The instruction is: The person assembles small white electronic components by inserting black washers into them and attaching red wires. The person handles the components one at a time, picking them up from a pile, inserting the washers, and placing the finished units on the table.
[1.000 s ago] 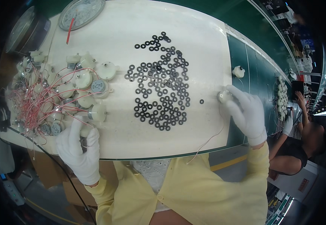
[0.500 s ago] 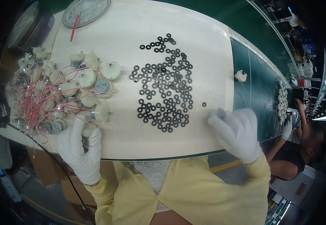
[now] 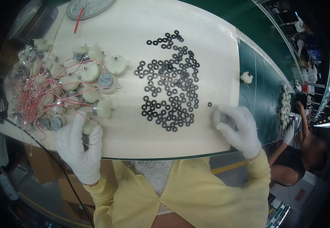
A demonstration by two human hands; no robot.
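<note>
My left hand (image 3: 79,150), in a white glove, is at the near edge of a heap of small motors (image 3: 60,85) with white plastic housings and red wires. Its thumb and fingers close round one motor (image 3: 87,128), partly hidden by the glove. Over the right side of the white table my gloved right hand (image 3: 241,129) grips another small motor (image 3: 222,117) between thumb and fingers, its pale round end turned left. Many black rubber rings (image 3: 170,114) lie spread between the hands. A single black ring (image 3: 209,104) lies just beyond the right fingertips.
A round grey dish (image 3: 91,8) with a red stick (image 3: 78,22) stands at the far left, near a dark round container (image 3: 37,21). On the green surface to the right sits one motor (image 3: 246,77). Farther right, a co-worker's gloved hand (image 3: 289,133) is near a row of white parts (image 3: 285,104).
My right hand has turned and its fingers have shifted, so more of the motor in it shows. The left hand keeps its hold. The whole view has shifted slightly.
</note>
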